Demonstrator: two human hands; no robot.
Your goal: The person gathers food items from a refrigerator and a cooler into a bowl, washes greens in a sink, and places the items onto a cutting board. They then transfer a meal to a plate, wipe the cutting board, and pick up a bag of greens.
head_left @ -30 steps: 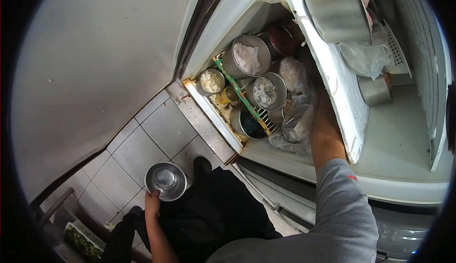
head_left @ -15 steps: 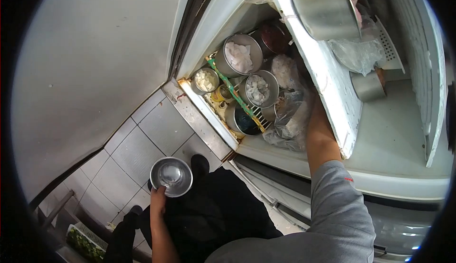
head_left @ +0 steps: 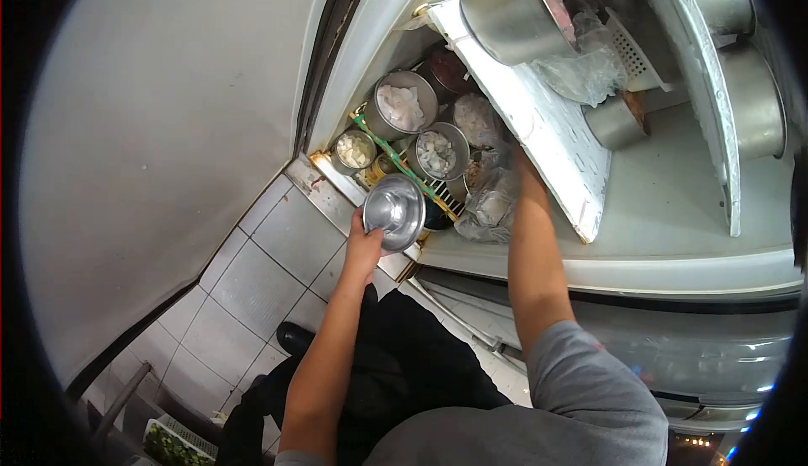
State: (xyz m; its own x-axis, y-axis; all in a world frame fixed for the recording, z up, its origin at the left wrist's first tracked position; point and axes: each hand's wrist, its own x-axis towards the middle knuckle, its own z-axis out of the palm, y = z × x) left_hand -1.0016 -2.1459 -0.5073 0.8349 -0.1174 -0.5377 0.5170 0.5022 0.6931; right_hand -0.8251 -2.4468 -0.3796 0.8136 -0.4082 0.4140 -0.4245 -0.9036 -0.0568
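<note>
My left hand (head_left: 364, 247) grips the rim of a shiny metal bowl (head_left: 394, 212), thumb on the inner side, at the sill of the open fridge. No food shows inside the bowl. My right forearm (head_left: 537, 251) reaches in beneath the white shelf (head_left: 555, 138); the hand itself is hidden there, so its fingers cannot be seen. Beside that arm lie clear plastic bags (head_left: 490, 205) with pale contents. Left of them stand a metal pot of chopped whitish pieces (head_left: 441, 153), a larger pot with pale slices (head_left: 402, 102) and a small pot of pale chunks (head_left: 353, 152).
Above the shelf sit a large steel pot (head_left: 513, 15) with pinkish contents, a white perforated basket (head_left: 635, 53) and a small metal pot (head_left: 614, 121). A wire rack edge (head_left: 396, 154) wrapped in green crosses the lower compartment. The grey door (head_left: 185, 112) stands open at left.
My left hand has brought the bowl up and right, from over the floor to the fridge sill. My right arm still reaches under the shelf. The view has shifted.
</note>
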